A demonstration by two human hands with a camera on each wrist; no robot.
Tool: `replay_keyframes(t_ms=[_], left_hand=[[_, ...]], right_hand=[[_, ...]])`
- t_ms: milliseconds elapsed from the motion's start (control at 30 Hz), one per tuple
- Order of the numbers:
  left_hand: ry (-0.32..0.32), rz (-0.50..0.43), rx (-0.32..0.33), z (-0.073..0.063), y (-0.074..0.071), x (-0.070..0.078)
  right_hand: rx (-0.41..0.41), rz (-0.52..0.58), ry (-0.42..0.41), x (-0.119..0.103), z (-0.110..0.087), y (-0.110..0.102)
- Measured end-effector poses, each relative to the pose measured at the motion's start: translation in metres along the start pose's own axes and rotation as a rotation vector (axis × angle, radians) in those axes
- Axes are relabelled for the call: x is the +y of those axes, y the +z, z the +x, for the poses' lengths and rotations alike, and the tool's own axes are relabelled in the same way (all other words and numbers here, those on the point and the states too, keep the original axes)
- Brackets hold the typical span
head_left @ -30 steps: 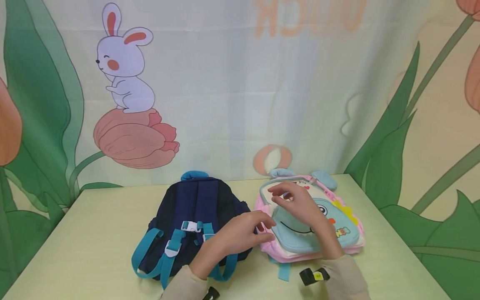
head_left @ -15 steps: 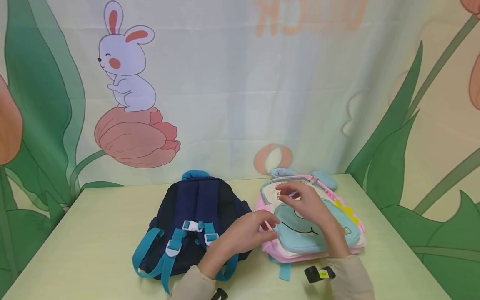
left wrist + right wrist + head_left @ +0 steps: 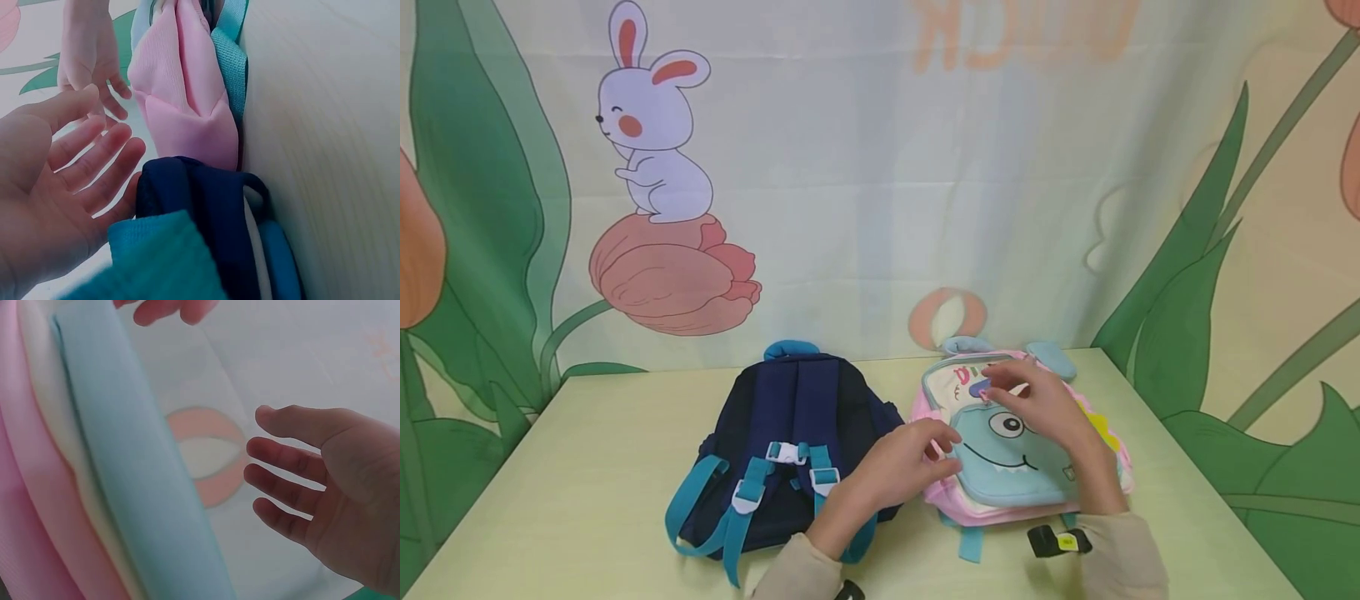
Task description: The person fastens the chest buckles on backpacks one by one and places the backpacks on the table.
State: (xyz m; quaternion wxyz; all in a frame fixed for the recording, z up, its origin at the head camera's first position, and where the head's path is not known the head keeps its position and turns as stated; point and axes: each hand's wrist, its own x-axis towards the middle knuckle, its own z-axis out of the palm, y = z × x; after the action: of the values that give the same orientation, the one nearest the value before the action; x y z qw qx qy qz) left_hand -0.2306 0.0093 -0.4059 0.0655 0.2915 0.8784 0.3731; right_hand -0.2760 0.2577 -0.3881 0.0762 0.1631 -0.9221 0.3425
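Observation:
My right hand [image 3: 1037, 398] hovers over a pink, cream and light-blue cartoon-face backpack [image 3: 992, 467] on the right of the table. In the right wrist view its fingers are relaxed and apart from the backpack's blue front pocket [image 3: 125, 444]. My left hand [image 3: 902, 467] is held between the two bags, nearest the cartoon backpack's left edge and a navy backpack [image 3: 793, 392]. The left wrist view shows its loosely spread fingers holding nothing, beside the pink side [image 3: 187, 125]. The navy backpack lies with its straps up, showing teal webbing [image 3: 688, 500] and a white chest buckle [image 3: 785, 452].
Both bags lie on a pale yellow-green table [image 3: 587, 475]. Behind stands a curtain [image 3: 820, 183] printed with a rabbit, tulips and leaves. A teal strap end [image 3: 970, 546] pokes out below the cartoon backpack.
My right hand has moved to the right above the cartoon backpack, uncovering more of its printed face. My left hand has shifted slightly right. Both bags stay in place.

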Motion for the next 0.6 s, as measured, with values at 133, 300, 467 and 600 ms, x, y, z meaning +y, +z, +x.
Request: replay_keyframes(t_ms=[133, 300, 467, 600], left_hand=[[-0.031, -0.015, 0.013, 0.002, 0.002, 0.0], [-0.069, -0.037, 0.028, 0.003, 0.004, -0.001], [-0.074, -0.047, 0.035, 0.003, 0.006, -0.002], [-0.066, -0.064, 0.028, 0.004, 0.008, -0.002]], right_hand=[[-0.019, -0.016, 0.064, 0.007, -0.004, -0.008], [-0.041, -0.038, 0.121, 0.019, -0.012, -0.018], [-0.048, -0.048, 0.217, 0.03, -0.019, -0.028], [-0.055, -0.056, 0.283, 0.039, -0.024, -0.035]])
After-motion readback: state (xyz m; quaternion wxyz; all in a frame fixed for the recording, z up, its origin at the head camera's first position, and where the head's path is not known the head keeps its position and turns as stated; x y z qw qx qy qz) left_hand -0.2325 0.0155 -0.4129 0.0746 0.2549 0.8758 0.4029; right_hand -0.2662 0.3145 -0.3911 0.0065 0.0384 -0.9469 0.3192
